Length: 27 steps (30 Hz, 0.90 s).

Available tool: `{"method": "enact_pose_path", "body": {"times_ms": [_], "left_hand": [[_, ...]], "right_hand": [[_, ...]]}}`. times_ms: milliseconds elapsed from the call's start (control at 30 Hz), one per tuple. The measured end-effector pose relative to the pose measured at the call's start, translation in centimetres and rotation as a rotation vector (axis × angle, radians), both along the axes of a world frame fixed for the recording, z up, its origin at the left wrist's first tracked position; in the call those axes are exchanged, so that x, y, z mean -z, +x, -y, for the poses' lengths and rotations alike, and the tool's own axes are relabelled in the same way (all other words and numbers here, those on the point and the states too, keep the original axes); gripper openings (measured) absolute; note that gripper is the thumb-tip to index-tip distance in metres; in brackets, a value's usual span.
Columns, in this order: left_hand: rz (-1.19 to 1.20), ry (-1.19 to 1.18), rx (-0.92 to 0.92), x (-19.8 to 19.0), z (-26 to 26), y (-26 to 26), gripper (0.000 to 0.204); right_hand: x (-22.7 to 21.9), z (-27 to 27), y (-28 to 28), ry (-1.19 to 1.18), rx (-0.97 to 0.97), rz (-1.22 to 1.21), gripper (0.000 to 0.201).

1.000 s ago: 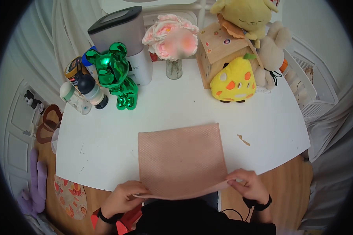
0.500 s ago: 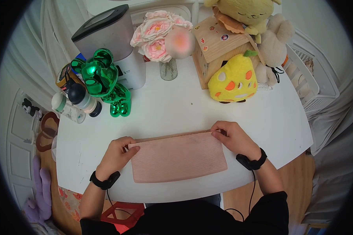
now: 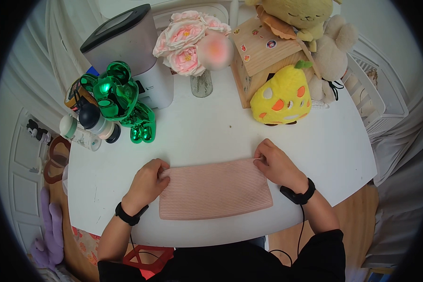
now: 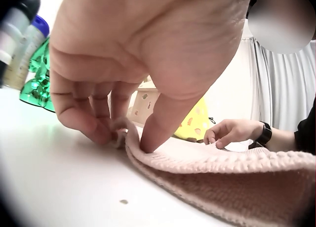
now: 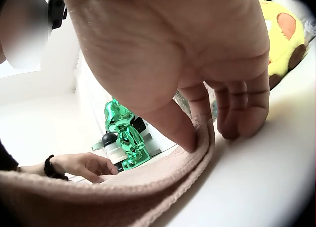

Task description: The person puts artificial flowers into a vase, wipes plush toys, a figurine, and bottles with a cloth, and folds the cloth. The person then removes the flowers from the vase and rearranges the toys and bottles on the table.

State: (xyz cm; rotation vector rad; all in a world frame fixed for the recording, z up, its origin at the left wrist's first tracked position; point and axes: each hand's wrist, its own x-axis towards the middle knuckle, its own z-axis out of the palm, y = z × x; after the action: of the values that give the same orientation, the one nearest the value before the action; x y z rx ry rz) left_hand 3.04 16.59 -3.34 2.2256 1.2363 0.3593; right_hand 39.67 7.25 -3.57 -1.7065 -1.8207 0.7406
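Observation:
A pink ribbed cloth (image 3: 216, 190) lies folded in half on the white table, its folded layers showing at the edges in both wrist views. My left hand (image 3: 149, 184) pinches its far left corner between thumb and fingers. At the far right corner my right hand (image 3: 278, 163) holds the cloth the same way. In the left wrist view the thumb (image 4: 165, 121) presses on the upper layer while the fingers curl behind the edge. The right wrist view shows that thumb (image 5: 173, 126) against the cloth, with several fingertips down by the tabletop.
A shiny green bear figure (image 3: 117, 96), bottles (image 3: 91, 117) and a grey-white appliance (image 3: 127, 51) stand at the back left. Pink flowers in a glass vase (image 3: 201, 85) are at the back middle. A yellow plush (image 3: 282, 98) leans by a wooden house (image 3: 256, 51) at the right.
The near edge of the cloth was lifted and carried away from the body, folding it over onto its far edge. Over the last half second both hands shift only slightly at the corners.

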Motion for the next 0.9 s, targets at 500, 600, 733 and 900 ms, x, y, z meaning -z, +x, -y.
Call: {"method": "enact_pose_path", "body": {"times_ms": [500,600,733,900], "left_hand": [[0.667,-0.609,-0.121,-4.6,4.7,-0.1,0.041],[0.818,-0.688,-0.127,-6.7,5.7,-0.3,0.047],[0.988,-0.85,-0.098,-9.5,7.1,-0.5,0.049],[1.066,-0.937,-0.07,-11.8,8.4,-1.0,0.038]], "right_hand": [[-5.7,2.9,-1.9,-0.029,0.037,-0.382,0.019],[-7.6,3.4,-3.2,-0.032,0.001,-0.464,0.018],[-9.2,3.9,-4.6,-0.059,-0.051,-0.591,0.018],[-8.9,4.2,-4.9,-0.119,-0.099,-0.759,0.019]]}}
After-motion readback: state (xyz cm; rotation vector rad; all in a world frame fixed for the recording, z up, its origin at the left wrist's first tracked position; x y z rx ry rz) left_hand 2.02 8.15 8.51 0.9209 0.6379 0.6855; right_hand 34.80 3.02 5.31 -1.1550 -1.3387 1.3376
